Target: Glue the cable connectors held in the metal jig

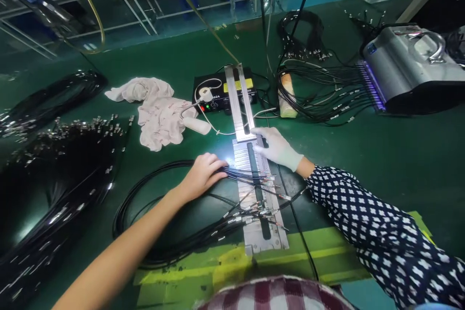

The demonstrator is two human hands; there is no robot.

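- While the person is working at the middle of the green table [348, 150], two masses of dark cable are lying at the left: one far loop [69, 89] and one near heap [58, 218], their strands too crowded to count.
- One crumpled white cloth [158, 114] is lying further right, toward the far side.
- Nearer the person, one coil of black cables [198, 240] is curving rightward, its tipped ends resting across one slotted metal plate [240, 157]; these strands are overlapping too much for a sure count.
- The bare left hand [203, 174] is holding some of these cables under its curled fingers, beside the plate's left edge.
- Beyond it, one black box [221, 94] is showing one red and one green light.
- One metal frame [236, 101] is reaching from the plate's far end onto the box.
- The step in hand seems to be lining up cable ends on the plate; the next move looks to call for a flat, steady bundle.
- The gloved right hand [278, 147] is touching the frame's near end, thumb and forefinger slightly parted; whether it is gripping, I cannot tell.
- At the far right, one silvery machine [410, 68] is glowing purple where more cables are meeting it.
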